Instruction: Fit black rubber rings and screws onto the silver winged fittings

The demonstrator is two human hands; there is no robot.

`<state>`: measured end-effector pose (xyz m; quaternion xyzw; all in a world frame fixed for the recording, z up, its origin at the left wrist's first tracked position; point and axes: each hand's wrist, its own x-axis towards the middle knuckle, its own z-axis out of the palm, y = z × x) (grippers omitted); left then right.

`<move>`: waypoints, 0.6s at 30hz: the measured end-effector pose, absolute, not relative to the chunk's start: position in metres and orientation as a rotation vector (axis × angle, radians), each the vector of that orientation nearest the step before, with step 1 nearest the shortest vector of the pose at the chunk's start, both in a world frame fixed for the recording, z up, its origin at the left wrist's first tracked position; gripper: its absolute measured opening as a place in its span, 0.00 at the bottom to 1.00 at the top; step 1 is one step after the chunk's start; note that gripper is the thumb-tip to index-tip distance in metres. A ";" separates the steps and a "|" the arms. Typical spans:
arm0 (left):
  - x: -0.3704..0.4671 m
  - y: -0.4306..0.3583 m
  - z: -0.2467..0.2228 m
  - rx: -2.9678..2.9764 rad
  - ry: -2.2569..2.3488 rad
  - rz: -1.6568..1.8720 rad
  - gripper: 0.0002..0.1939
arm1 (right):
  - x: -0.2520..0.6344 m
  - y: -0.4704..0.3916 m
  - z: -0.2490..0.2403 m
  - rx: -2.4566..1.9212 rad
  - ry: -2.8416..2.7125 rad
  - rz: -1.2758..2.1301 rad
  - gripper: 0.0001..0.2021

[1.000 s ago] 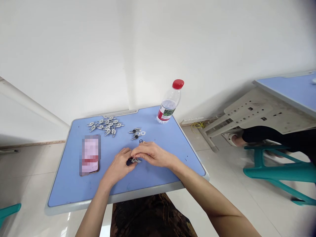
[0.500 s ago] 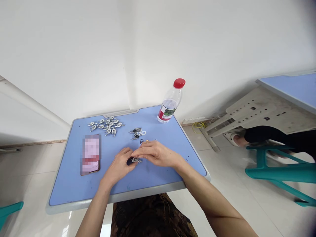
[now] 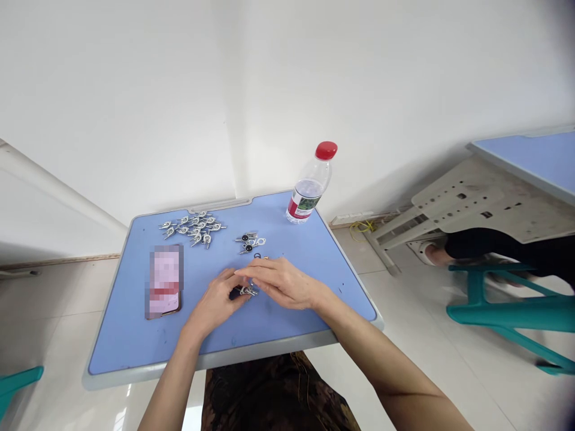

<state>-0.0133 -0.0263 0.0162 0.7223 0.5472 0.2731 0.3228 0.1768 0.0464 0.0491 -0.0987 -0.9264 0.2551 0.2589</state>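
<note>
My left hand (image 3: 218, 301) is closed around a small silver metal part with prongs (image 3: 248, 291), just above the desk. The part's dark end is mostly hidden by the fingers. My right hand (image 3: 285, 284) reaches over from the right, its fingers stretched out and their tips at my left fingertips. Nothing shows in the right hand. Just beyond the hands lie a black ring (image 3: 257, 255) and a small brass-coloured piece, partly covered. Farther back are a few loose metal parts with black round pieces (image 3: 245, 238) and a flat silver washer (image 3: 261, 242).
A pile of similar silver parts (image 3: 196, 228) lies at the back left of the blue desk (image 3: 296, 335). A phone (image 3: 166, 281) rests at the left. A red-capped water bottle (image 3: 305, 194) stands at the back right. Beyond are another desk (image 3: 530, 161), a green stool (image 3: 516, 317) and a person's leg.
My right hand has shifted slightly and its fingers have slid left over the left fingertips, showing a little more of the metal part. My left hand stays nearly still.
</note>
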 end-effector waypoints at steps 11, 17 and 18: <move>-0.014 -0.026 0.017 1.876 1.426 0.702 0.07 | 0.172 0.046 0.037 -0.330 -2.428 0.539 0.13; -0.015 -0.026 0.016 1.878 1.445 0.678 0.06 | 0.171 0.047 0.033 -0.285 -2.386 0.541 0.12; -0.014 -0.026 0.017 1.878 1.440 0.677 0.06 | 0.171 0.047 0.033 -0.303 -2.387 0.511 0.11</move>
